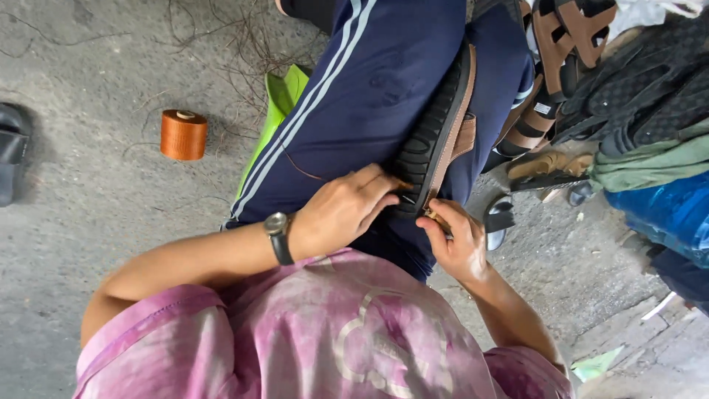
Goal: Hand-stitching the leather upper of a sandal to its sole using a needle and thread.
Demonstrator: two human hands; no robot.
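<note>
A brown leather sandal with a black ridged rubber sole (436, 133) lies across the lap. The left hand (343, 210) presses its heel end, fingers closed on it; the right hand (458, 240) pinches a small tool. An orange thread spool (183, 134) stands well apart.

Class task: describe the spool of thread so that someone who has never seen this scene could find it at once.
Start at the navy trouser leg and look across the bare concrete floor beside it. The spool stands upright there alone, a short orange cylinder near a green sheet; nothing else nearby is orange or round.
</note>
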